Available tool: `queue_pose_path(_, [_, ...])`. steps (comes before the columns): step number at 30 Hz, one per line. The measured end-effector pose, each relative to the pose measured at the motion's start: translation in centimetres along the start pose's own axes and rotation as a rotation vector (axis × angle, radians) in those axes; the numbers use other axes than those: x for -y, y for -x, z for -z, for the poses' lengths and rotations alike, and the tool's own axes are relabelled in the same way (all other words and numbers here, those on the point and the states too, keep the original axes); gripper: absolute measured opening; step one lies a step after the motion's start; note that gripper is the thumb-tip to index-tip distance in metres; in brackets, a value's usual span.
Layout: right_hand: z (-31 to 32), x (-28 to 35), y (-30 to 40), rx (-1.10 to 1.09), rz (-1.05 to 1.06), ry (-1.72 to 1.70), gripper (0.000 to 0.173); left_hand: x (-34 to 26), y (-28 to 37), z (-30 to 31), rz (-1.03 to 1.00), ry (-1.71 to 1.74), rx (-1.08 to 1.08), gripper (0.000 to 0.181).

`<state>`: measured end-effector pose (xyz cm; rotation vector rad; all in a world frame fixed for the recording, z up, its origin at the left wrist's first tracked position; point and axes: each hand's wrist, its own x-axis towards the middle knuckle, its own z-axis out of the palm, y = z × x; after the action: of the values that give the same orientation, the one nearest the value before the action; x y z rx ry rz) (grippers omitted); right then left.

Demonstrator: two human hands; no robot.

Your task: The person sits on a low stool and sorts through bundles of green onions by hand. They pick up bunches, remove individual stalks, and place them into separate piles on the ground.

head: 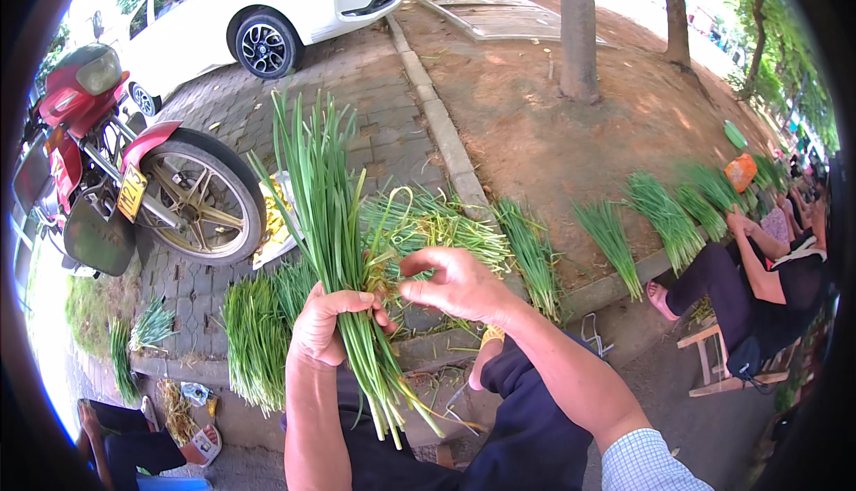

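My left hand (324, 324) is closed around the lower part of a bunch of long green chives (324, 203), held upright over my lap. Pale stem ends hang below the fist, with a few yellowed blades among them. To the right of the bunch is my right hand (461, 283), its thumb and forefinger apart and nothing visible between them. Yellow withered leaves (380, 270) stick out from the bunch just short of those fingertips. Behind both hands lies a loose heap of green and yellowing chives (441, 227) on the paving.
Piled chives (254, 344) lie left of me; more bunches (662, 217) line the kerb rightward. A red motorcycle (194, 197) stands front left, with a white car (267, 9) beyond. Seated people (756, 277) are at right, another person (140, 441) at lower left. A tree trunk (576, 29) rises ahead.
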<state>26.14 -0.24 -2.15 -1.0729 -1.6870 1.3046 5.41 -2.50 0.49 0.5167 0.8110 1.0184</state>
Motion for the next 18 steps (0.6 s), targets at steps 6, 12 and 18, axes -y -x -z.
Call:
queue_pose_path(6, [-1.3,0.1,-0.6,0.218,-0.08,-0.369,0.048,0.1,-0.1,0.2,-0.002,0.03,0.085,0.06])
queue_pose_path(12, [-0.5,0.6,-0.6,0.171,-0.212,-0.312,0.031,-0.1,0.6,0.5,0.004,0.016,0.089,0.058])
queue_pose_path(18, [0.6,0.5,-1.0,0.071,-0.074,-0.084,0.025,-0.2,0.9,0.2,0.025,-0.012,0.061,0.062])
